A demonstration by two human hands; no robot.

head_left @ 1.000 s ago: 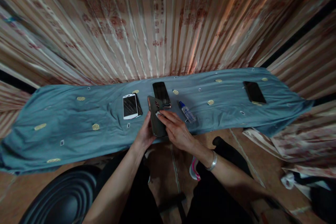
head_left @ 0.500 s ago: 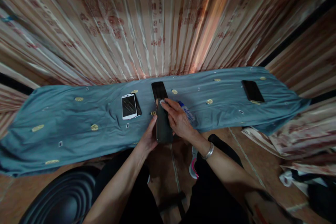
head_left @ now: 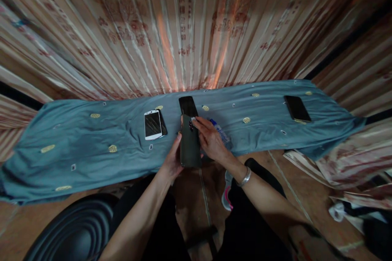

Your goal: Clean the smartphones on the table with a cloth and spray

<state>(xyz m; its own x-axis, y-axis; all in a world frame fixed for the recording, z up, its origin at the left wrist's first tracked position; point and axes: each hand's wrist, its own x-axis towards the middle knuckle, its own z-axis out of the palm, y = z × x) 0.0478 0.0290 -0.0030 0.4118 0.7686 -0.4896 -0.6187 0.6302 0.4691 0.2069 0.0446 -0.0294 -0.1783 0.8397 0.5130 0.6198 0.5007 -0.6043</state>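
Pleated curtains with reddish prints hang behind a long table [head_left: 76, 159] draped in a blue-grey cloth [head_left: 92, 138] dotted with small gold motifs. Over its near edge, the person's left hand [head_left: 172, 163] closes its grip around the lower left side of a dark phone [head_left: 190, 147], which is held back-up and tilted toward the camera, its camera cluster at the far end; this props the back where the other hand can reach it. The right hand [head_left: 211, 142], a silver bangle [head_left: 245, 177] at its wrist, pinches a small pale wad [head_left: 193, 120] between its fingertips and presses it on the phone's upper corner, beside the lenses, so that grip is closed on the wad. A small clear bottle [head_left: 221, 134] with a blue cap lies just behind the right hand, partly hidden by it. Farther back on the cloth a black phone [head_left: 187, 106] lies flat, a white phone [head_left: 152, 124] rests on another dark one to the left, and a fourth dark phone [head_left: 296, 108] lies well apart at the right. Dark trousers and a rounded black seat [head_left: 76, 232] fill the foreground.
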